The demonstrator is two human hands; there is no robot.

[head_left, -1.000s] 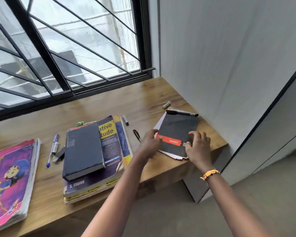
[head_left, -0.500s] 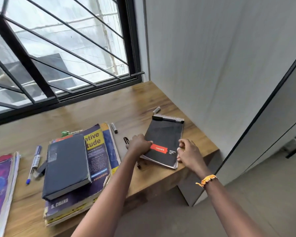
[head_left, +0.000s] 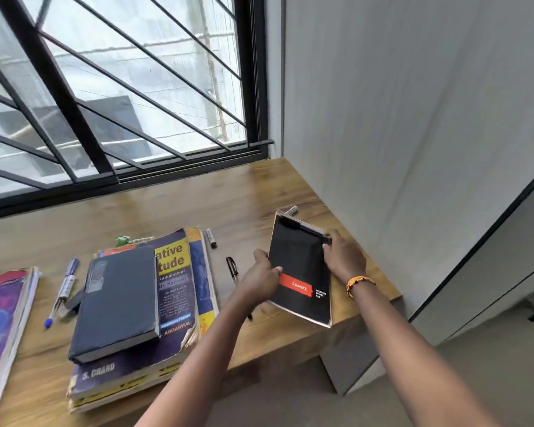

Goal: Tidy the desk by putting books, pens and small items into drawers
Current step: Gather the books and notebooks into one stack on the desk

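At the desk's (head_left: 173, 211) far left lies your pink and purple book (head_left: 0, 315), then a blue pen (head_left: 63, 291). A dark blue book (head_left: 117, 300) tops the stack of textbooks (head_left: 179, 291) beside it. A small marker (head_left: 211, 238) and a black pen (head_left: 232, 268) lie just right of the stack. Your left hand (head_left: 264, 280) grips the left edge of the black spiral pad (head_left: 299, 266), thumb over the cover; your right hand (head_left: 344, 257) holds its right edge near the spiral end, fingers curled round it. The pad sits tilted near the desk's right end; whether it touches the wood, you cannot tell.
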